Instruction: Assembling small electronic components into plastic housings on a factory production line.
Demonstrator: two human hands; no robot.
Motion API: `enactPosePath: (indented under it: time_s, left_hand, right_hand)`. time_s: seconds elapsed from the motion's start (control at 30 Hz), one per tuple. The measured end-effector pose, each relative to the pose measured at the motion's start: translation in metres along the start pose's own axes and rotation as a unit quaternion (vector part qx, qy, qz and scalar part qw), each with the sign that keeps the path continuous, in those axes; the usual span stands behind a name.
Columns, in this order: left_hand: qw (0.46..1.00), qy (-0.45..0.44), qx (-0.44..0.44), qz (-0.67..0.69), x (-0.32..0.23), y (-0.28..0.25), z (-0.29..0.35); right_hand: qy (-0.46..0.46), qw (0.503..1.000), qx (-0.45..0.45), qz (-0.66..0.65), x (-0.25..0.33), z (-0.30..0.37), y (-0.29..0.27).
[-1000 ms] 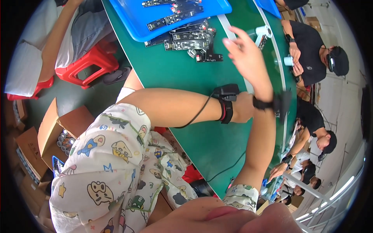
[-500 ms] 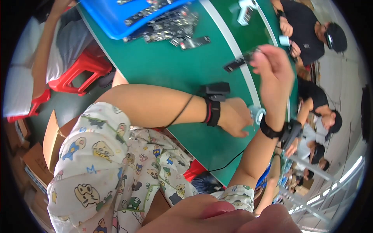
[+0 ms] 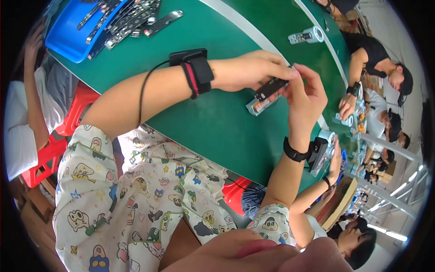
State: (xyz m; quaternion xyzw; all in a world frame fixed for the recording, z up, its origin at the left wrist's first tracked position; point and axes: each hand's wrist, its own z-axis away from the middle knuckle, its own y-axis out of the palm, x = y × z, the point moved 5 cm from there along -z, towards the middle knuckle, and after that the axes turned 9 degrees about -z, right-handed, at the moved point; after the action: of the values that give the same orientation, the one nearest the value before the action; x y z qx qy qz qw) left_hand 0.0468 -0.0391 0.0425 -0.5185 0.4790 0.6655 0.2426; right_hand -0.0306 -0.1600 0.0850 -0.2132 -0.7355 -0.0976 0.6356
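A narrow black circuit board [image 3: 272, 89] is held over the green table between my two hands. My right hand [image 3: 307, 93] is closed, pinching its upper right end. My left hand [image 3: 253, 70] reaches in from the left, its fingers closed around the board; the fingertips of both hands meet there and partly hide one another. Just under the board, a small clear-sided housing [image 3: 259, 106] with an orange patch lies on the table, partly covered by my fingers.
A blue tray [image 3: 63, 38] and a pile of strip circuit boards [image 3: 133, 18] are at the far left. A pale-blue cylindrical device [image 3: 307, 36] lies on the green belt [image 3: 281, 18]. Another device [image 3: 326, 135] is near my right wrist, beside a co-worker's hand [image 3: 334, 158]. Red stools stand at left.
My left hand has moved up from the table onto the board, meeting my right hand. The view has shifted, so the tray and pile sit farther left.
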Motion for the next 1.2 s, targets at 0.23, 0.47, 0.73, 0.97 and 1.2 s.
enactPosePath:
  time_s: [0.23,0.47,0.73,0.97,1.2]
  left_hand:
    - [0.997,-0.002,-0.041,-0.069,0.004,-0.012,0.004]
    - [0.962,0.117,-0.101,-0.226,0.01,0.01,0.005]
    - [0.959,0.105,-0.085,-0.248,0.012,0.006,0.014]
    - [0.971,0.03,-0.087,-0.22,0.012,0.0,0.018]
    - [0.97,0.017,-0.069,-0.231,0.017,0.004,0.018]
  right_hand:
    - [-0.134,0.985,0.037,0.1,-0.015,0.032,-0.026]
    - [-0.182,0.97,0.041,0.155,-0.03,0.038,-0.023]
    - [-0.252,0.95,0.047,0.175,-0.034,0.038,-0.018]
    - [-0.187,0.979,0.034,0.078,-0.037,0.039,-0.014]
    - [-0.236,0.966,0.022,0.1,-0.033,0.038,-0.014]
